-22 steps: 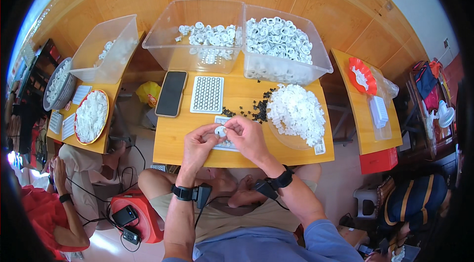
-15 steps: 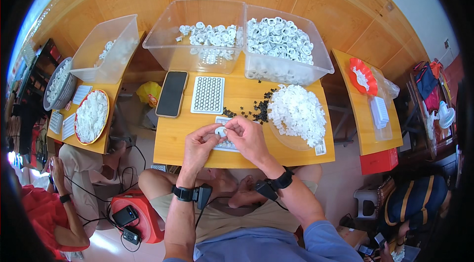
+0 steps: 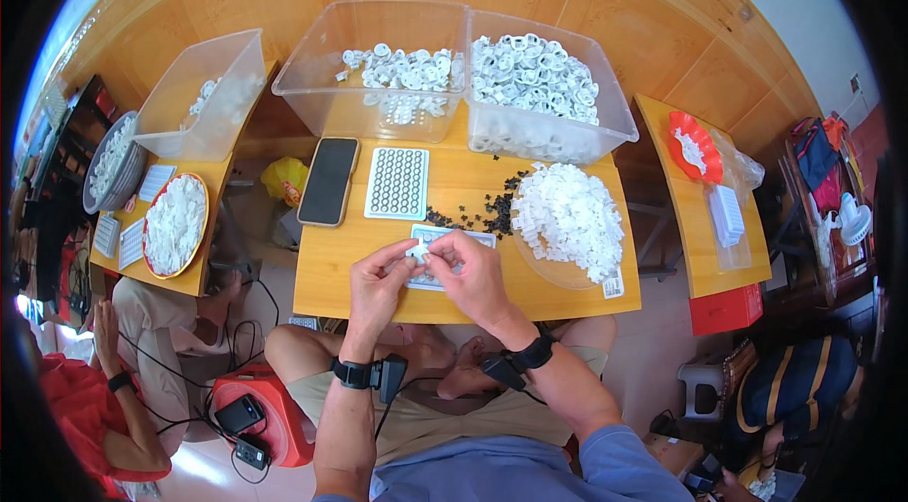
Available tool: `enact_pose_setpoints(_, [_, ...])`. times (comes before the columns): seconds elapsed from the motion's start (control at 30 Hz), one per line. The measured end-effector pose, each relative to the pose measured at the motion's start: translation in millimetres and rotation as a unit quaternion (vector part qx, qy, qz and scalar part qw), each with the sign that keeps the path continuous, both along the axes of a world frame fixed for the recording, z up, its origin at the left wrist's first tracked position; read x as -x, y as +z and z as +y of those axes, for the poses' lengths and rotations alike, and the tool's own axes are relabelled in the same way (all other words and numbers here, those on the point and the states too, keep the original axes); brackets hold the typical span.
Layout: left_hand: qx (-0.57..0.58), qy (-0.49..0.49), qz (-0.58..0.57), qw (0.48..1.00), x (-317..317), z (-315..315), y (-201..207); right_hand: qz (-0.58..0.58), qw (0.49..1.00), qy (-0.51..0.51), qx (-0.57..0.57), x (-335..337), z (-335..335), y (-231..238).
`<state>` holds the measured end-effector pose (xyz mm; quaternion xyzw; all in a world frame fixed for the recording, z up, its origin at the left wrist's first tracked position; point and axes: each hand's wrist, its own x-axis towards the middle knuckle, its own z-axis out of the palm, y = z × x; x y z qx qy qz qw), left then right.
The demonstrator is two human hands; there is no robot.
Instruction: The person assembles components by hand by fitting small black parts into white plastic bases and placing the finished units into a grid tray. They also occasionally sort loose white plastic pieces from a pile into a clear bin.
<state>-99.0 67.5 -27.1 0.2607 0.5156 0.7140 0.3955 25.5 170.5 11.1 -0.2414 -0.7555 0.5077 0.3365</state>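
Observation:
Over the front of the wooden table, my left hand (image 3: 378, 283) and my right hand (image 3: 468, 277) meet, fingertips pinched together. Between them is a small white plastic part (image 3: 418, 252), partly hidden by the fingers. Beneath my hands lies a light tray (image 3: 480, 238), mostly covered by them. Small black parts (image 3: 500, 207) are strewn just beyond my right hand. To their right, a big heap of white plastic pieces (image 3: 570, 218) spreads over a round, see-through lid or dish. A white tray with rows of round pieces (image 3: 397, 183) lies farther back.
A dark phone (image 3: 329, 181) lies left of the tray. Two clear bins (image 3: 312, 77) (image 3: 605, 124) of white round parts stand at the back. Side tables hold a plate of white pieces (image 3: 177, 223) and a red dish (image 3: 695, 147). A person in red (image 3: 90, 417) sits at left.
The white part has turned between my fingers, from its round face to a narrower side. My right hand has shifted slightly, showing more of the tray beneath.

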Motion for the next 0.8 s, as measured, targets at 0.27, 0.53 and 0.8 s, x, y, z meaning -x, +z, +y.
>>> enact_pose_setpoints(0.27, [-0.016, 0.02, 0.016, 1.0, 0.6, 1.5, -1.4, 0.015, 0.993, -0.022, -0.117, 0.6, -2.2, -4.5])
enact_pose_setpoints(0.53, [-0.057, 0.035, -0.018, 0.998, 1.5, 3.4, 0.9, 0.036, 0.974, -0.028, -0.221, 3.8, 1.1, -7.1])
enact_pose_setpoints(0.8, [-0.016, 0.045, -0.055, 0.997, 3.0, 2.1, 0.7, 0.033, 0.967, -0.025, -0.25, 6.9, -1.0, -2.3])
